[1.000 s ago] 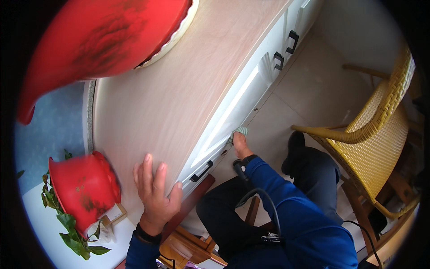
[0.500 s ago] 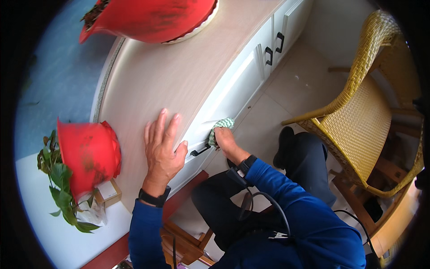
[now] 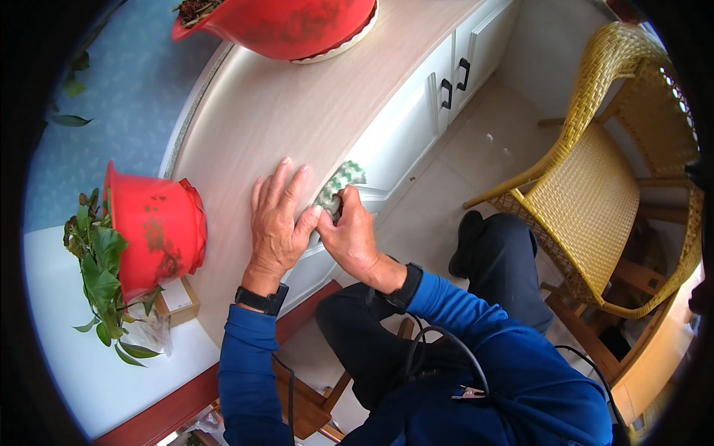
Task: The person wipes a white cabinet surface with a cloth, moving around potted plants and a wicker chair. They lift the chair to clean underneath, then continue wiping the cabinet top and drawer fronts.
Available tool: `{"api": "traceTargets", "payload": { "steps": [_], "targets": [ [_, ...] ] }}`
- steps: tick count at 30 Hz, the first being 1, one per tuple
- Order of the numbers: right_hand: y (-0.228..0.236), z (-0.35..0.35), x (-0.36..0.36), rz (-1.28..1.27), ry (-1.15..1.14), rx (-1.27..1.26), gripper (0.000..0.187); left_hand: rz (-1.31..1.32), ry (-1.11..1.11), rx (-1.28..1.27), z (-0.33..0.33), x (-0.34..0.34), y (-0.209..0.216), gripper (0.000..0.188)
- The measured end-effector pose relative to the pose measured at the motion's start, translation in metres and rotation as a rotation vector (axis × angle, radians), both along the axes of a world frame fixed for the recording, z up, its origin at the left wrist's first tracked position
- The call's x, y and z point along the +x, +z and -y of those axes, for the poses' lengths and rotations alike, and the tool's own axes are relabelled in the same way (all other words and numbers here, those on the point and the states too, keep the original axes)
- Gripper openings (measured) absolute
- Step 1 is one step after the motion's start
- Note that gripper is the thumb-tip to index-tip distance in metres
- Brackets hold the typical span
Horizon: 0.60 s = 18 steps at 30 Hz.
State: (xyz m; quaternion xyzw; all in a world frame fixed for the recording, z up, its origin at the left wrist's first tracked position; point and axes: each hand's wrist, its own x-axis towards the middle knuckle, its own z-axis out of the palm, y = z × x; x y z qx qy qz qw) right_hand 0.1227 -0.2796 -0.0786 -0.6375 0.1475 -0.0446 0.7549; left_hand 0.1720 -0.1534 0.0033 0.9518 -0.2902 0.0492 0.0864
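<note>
My right hand [image 3: 352,234] grips a green-and-white cleaning cloth [image 3: 343,181] against the front edge of the pale wooden countertop [image 3: 253,123]. Parts of the cloth stick out beyond my curled fingers, and the rest is hidden in my grasp. Flat on the counter beside it lies my left hand [image 3: 279,223], fingers stretched out, its thumb close to my right thumb. White cabinet doors [image 3: 407,123] with black handles [image 3: 446,94] run below the counter edge.
Red flowerpots stand on the counter, one [image 3: 297,28] at the far end and one [image 3: 152,230] with a leafy plant [image 3: 100,271] at left. Near the latter is a small cardboard box [image 3: 178,303]. A yellow woven chair [image 3: 587,189] stands on the tiled floor at right.
My right hand has risen with the cloth from beside the cabinet handle to the counter edge, coming close to my left hand. My left hand stays flat, shifted slightly.
</note>
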Motion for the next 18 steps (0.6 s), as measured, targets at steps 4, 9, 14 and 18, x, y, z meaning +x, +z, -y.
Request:
{"api": "traceTargets", "payload": {
  "steps": [4, 9, 14, 18],
  "targets": [
    [-0.042, -0.004, 0.0, 0.132, 0.037, 0.047, 0.034, -0.031, 0.007, -0.013, -0.002, 0.003, 0.001, 0.061],
    [-0.1, -0.01, -0.01, -0.166, 0.202, -0.087, 0.026, -0.045, 0.014, -0.002, -0.001, 0.002, 0.0, 0.059],
    [-0.127, -0.014, -0.003, -0.279, 0.256, -0.071, 0.031, -0.05, 0.003, 0.022, -0.003, 0.003, -0.001, 0.061],
    [-0.128, -0.016, -0.004, -0.296, 0.314, -0.024, 0.031, -0.055, 0.011, 0.034, -0.003, 0.003, -0.001, 0.064]
  ]
}}
